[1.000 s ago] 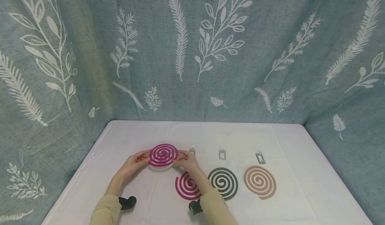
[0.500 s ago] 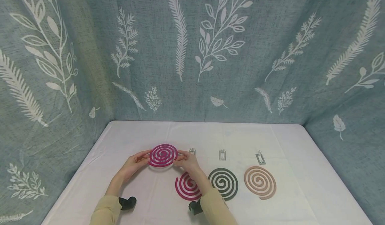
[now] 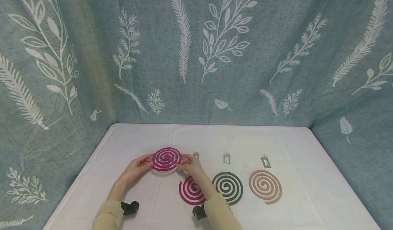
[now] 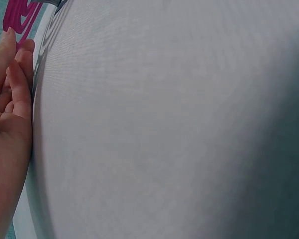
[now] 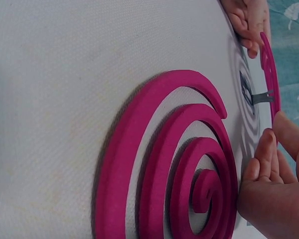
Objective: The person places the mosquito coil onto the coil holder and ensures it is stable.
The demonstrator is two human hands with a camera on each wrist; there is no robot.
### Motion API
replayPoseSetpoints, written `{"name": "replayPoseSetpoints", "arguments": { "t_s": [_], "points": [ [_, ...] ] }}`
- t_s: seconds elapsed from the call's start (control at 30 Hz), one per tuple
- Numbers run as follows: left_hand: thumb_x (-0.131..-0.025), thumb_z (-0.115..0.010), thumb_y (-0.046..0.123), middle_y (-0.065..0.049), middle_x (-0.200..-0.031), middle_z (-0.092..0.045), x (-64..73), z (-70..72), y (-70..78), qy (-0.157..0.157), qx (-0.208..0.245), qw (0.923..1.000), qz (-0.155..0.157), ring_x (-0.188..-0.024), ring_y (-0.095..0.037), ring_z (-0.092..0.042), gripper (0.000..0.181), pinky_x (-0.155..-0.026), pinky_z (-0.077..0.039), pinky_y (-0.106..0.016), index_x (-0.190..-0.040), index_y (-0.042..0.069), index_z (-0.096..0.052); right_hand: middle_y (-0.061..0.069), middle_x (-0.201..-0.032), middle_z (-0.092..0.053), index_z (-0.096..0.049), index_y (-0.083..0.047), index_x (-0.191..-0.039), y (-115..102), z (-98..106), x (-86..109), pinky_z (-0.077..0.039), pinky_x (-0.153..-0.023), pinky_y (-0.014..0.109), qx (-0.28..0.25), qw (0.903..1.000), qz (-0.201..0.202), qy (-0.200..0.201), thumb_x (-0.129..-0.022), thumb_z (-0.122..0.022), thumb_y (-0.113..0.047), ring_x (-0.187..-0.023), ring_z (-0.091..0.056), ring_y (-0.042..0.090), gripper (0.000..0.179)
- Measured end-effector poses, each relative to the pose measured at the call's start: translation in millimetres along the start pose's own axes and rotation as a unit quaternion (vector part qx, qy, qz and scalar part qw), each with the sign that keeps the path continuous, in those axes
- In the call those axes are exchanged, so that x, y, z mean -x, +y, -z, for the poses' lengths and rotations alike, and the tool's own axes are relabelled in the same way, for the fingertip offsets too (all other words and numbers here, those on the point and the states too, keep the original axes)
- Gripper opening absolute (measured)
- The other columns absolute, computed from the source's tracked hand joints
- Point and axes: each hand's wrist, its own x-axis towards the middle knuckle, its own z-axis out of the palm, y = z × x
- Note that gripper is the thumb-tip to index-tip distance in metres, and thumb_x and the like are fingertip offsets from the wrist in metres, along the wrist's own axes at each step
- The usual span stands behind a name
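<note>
Plainly left hand [image 3: 136,168] and right hand [image 3: 192,166] pinch a coil [image 3: 166,158]; right wrist view, unlike head, bares its stand [image 5: 261,97]

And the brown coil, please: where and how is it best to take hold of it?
Best, I think, by the outer ring of the brown coil, pinched at left and right edges from above: it lies flat, a thin spiral, so two-sided support should limit bending. I would avoid the loose end at its near edge and the far side, where a stand sits close.
</note>
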Motion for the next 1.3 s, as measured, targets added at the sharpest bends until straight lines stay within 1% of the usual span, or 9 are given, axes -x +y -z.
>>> {"name": "replayPoseSetpoints", "arguments": {
  "t_s": [0.2,0.43,0.7,0.87,1.03,1.3],
  "points": [
    [-0.093,-0.06,0.021,-0.021,-0.121,-0.057,-0.4,-0.2,-0.2,0.002,-0.001,1.0,-0.002,-0.093,0.008,-0.054,0.054,-0.084,-0.045,-0.009,-0.138,-0.004,-0.043,-0.001,-0.079,-0.063,-0.053,-0.002,-0.13,-0.6,-0.1,0.9,-0.047,-0.071,0.021,0.001,1.0,0.001,0.001,-0.08,-0.072,-0.005,-0.068,-0.057,0.006,0.054],
    [-0.093,-0.06,0.026,-0.019,-0.122,-0.056,-0.2,-1.0,0.6,0.001,-0.011,0.9999,0.01,-0.094,0.007,-0.053,0.057,-0.083,-0.045,-0.008,-0.14,-0.002,-0.041,-0.002,-0.078,-0.06,-0.053,-0.002,-0.13,-0.2,-0.2,1.2,-0.047,-0.072,0.022,0.004,1.0,0.007,-0.003,-0.082,-0.07,-0.006,-0.069,-0.055,0.006,0.051],
    [-0.093,-0.06,0.026,-0.016,-0.121,-0.056,0.3,-1.9,0.9,0.006,-0.014,0.9997,0.021,-0.094,0.008,-0.053,0.057,-0.084,-0.044,-0.007,-0.14,-0.001,-0.041,-0.003,-0.076,-0.061,-0.054,-0.001,-0.129,-0.1,0.0,1.0,-0.046,-0.071,0.021,0.005,1.0,0.005,-0.001,-0.081,-0.071,-0.005,-0.068,-0.055,0.006,0.051],
    [-0.094,-0.059,0.026,-0.017,-0.122,-0.056,0.2,-1.8,1.1,0.003,-0.018,0.9997,0.017,-0.095,0.007,-0.052,0.057,-0.084,-0.044,-0.008,-0.14,-0.001,-0.041,-0.002,-0.078,-0.062,-0.053,-0.001,-0.13,0.8,0.2,0.4,-0.046,-0.07,0.021,0.006,0.9999,0.009,0.001,-0.081,-0.071,-0.006,-0.068,-0.055,0.006,0.052],
    [-0.094,-0.059,0.025,-0.017,-0.122,-0.056,0.0,-1.3,1.7,0.004,-0.021,0.9996,0.019,-0.095,0.006,-0.052,0.056,-0.083,-0.044,-0.007,-0.14,-0.001,-0.042,-0.001,-0.078,-0.062,-0.053,-0.002,-0.13,0.6,-0.7,0.9,-0.047,-0.07,0.022,0.004,0.9999,0.01,0.002,-0.082,-0.071,-0.006,-0.068,-0.055,0.007,0.051],
    [-0.093,-0.06,0.024,-0.018,-0.121,-0.056,-0.1,-1.0,1.9,0.005,-0.014,0.9997,0.018,-0.094,0.007,-0.053,0.056,-0.083,-0.044,-0.008,-0.139,-0.002,-0.042,-0.001,-0.079,-0.061,-0.053,-0.002,-0.13,-0.2,-0.5,1.8,-0.047,-0.071,0.022,0.0,1.0,0.009,0.001,-0.082,-0.07,-0.005,-0.068,-0.055,0.006,0.051]
  ]
}}
